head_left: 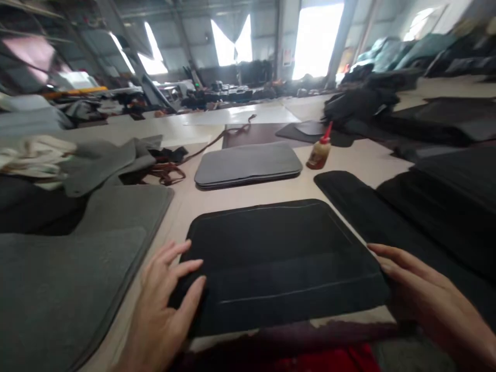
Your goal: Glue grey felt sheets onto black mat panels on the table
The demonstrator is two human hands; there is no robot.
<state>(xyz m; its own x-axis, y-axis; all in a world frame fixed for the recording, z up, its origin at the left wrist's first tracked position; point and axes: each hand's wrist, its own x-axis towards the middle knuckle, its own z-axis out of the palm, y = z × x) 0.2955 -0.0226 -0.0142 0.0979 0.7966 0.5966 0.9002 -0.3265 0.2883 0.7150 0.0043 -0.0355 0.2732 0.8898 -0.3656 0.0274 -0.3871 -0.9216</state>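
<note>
A black panel (279, 248) with rounded corners, leather or fabric, lies flat on the table in front of me. Pale chalk-like lines run along its top, right side and lower part. My left hand (170, 294) rests on its left edge, fingers spread and thumb apart. At the right edge, my right hand (418, 289) touches the panel's side with its fingers stretched out; its thumb and lower part are partly hidden. Behind the panel sits a stack of grey panels (248, 163). Just right of that stack stands a glue bottle (319, 152) with a red nozzle.
Large grey sheets (77, 279) cover the table's left side, with crumpled cloth (39, 157) behind them. Brown straps (166, 173) lie near the grey stack. Black pieces (445, 206) are spread along the right. The table's worn front edge (294, 333) is close to me.
</note>
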